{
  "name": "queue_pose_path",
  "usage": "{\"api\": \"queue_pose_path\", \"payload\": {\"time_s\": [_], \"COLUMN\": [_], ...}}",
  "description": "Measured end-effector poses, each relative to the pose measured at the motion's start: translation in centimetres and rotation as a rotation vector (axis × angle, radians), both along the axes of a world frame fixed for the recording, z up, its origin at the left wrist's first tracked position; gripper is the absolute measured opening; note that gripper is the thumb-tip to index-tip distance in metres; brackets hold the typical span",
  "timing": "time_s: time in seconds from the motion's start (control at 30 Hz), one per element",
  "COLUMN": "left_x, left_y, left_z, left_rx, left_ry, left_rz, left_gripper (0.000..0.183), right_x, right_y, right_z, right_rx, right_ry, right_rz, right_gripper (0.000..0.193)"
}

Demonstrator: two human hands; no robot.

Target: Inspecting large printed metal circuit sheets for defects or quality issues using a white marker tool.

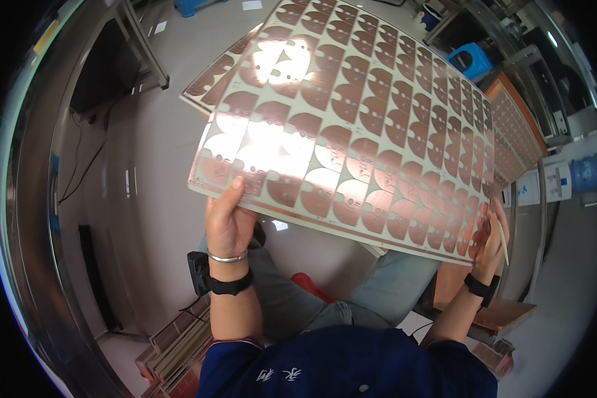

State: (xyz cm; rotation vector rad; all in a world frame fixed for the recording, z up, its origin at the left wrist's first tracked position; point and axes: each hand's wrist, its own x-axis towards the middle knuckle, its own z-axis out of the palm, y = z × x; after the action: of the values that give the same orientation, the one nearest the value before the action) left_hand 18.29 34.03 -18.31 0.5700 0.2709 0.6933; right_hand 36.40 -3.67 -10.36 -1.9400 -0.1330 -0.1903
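Note:
A large pale circuit board panel (351,136) with rows of rounded copper shapes is held up, tilted, in front of me. My left hand (231,222) grips its near left edge, thumb on the top face and the other fingers underneath. My right hand (491,239) is closed on the near right corner, and its fingers are partly hidden. A thin pale stick (504,244) shows beside the right hand; how it is held I cannot tell. Bright glare covers the panel's left part. Beyond its far left edge, a second similar panel (212,83) shows from underneath.
More copper-patterned panels (514,126) lean against an orange board (534,109) at the right. A stack of boards (179,348) stands low at the left. A blue stool (471,61) is at the far right, and a metal-edged bench (36,219) runs along the left.

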Motion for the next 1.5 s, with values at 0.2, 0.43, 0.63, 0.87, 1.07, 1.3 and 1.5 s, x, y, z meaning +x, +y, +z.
{"api": "queue_pose_path", "payload": {"time_s": [0.2,0.43,0.63,0.87,1.07,1.3,1.5], "left_x": [0.1,1.2,1.3,1.8,2.2,2.5,1.4], "left_y": [0.3,1.4,2.6,3.1,3.3,2.5,2.1], "left_z": [-1.6,-3.8,-5.3,-5.7,-6.3,-5.5,-3.3], "left_rx": [-0.050,-0.056,-0.136,-0.119,-0.109,-0.063,-0.055], "left_ry": [-0.071,-0.120,-0.183,-0.146,-0.134,-0.300,-0.291], "left_rz": [0.043,0.050,-0.072,-0.149,-0.157,-0.197,-0.072], "left_gripper": [0.044,0.040,0.037,0.042,0.041,0.039,0.042], "right_x": [-0.7,0.0,-0.5,-1.7,-2.0,-1.2,-1.6], "right_y": [-0.2,-0.9,-0.9,-1.2,-1.6,-4.0,-5.5], "right_z": [0.9,0.6,1.7,3.2,3.2,1.4,-2.4], "right_rx": [0.144,0.296,0.450,0.501,0.461,0.832,0.689], "right_ry": [0.169,-0.056,-0.123,-0.140,-0.179,0.161,0.156], "right_rz": [-0.001,-0.001,0.025,-0.015,-0.055,0.158,0.194], "right_gripper": [0.037,0.036,0.033,0.032,0.034,0.033,0.027]}}
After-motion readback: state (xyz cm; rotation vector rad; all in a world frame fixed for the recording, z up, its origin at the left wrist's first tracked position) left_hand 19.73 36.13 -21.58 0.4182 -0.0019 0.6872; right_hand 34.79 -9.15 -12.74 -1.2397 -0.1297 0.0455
